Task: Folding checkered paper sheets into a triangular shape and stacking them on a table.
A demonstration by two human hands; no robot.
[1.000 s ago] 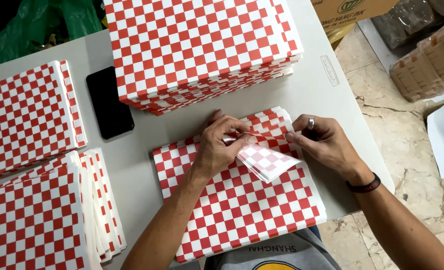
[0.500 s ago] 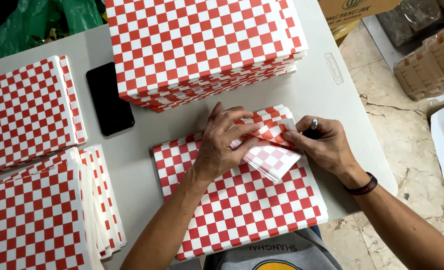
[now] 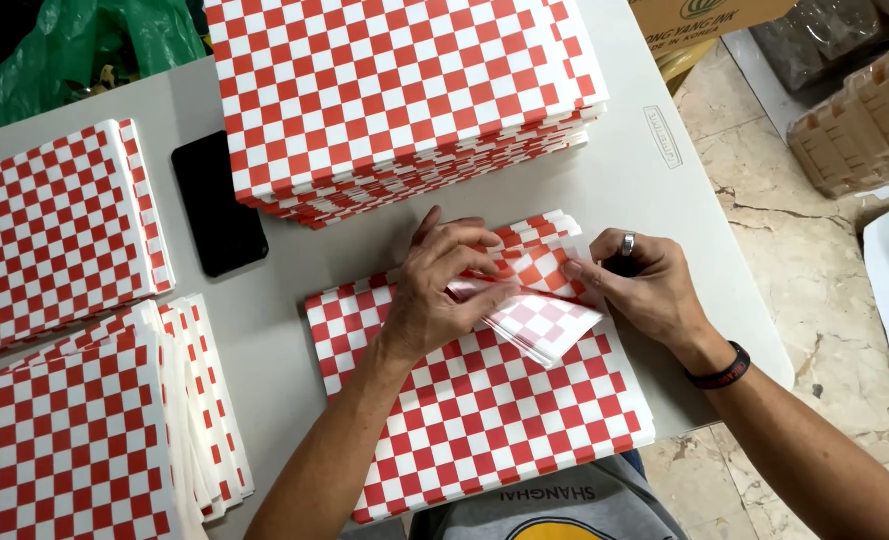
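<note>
Head view: a grey worktop (image 3: 654, 190) carries several stacks of red-and-white checked paper sheets. At its near edge, in front of the person, lies a low stack of checked sheets (image 3: 494, 440), reaching almost to the right-hand near corner. The top sheet's far corner is turned back into a folded flap (image 3: 544, 325) whose paler, faintly checked underside faces up.

The left hand (image 3: 444, 290) lies palm-down on that flap, fingers curled and pressing the fold against the stack. The right hand (image 3: 649, 290), with a ring on one finger and a dark band at the wrist, pinches the flap's far edge between thumb and fingertips, so it is closed on the paper.

Along the far edge stands a tall stack of checked sheets (image 3: 404, 90), its side showing many layered edges. Just left of it lies a black phone (image 3: 217, 205), flat and face up. At the left edge is another checked stack (image 3: 54, 230), and at the near left corner a fanned pile of checked sheets (image 3: 84, 440) with white edges splayed out.

A small pale rectangular label (image 3: 662, 137) is stuck on the worktop near its right edge. Beyond the far left corner sits a green plastic bag (image 3: 84, 50). Past the right edge, on the marble floor, stand a brown cardboard box (image 3: 709, 20) with dark lettering on its side and tan moulded trays (image 3: 859, 120).
</note>
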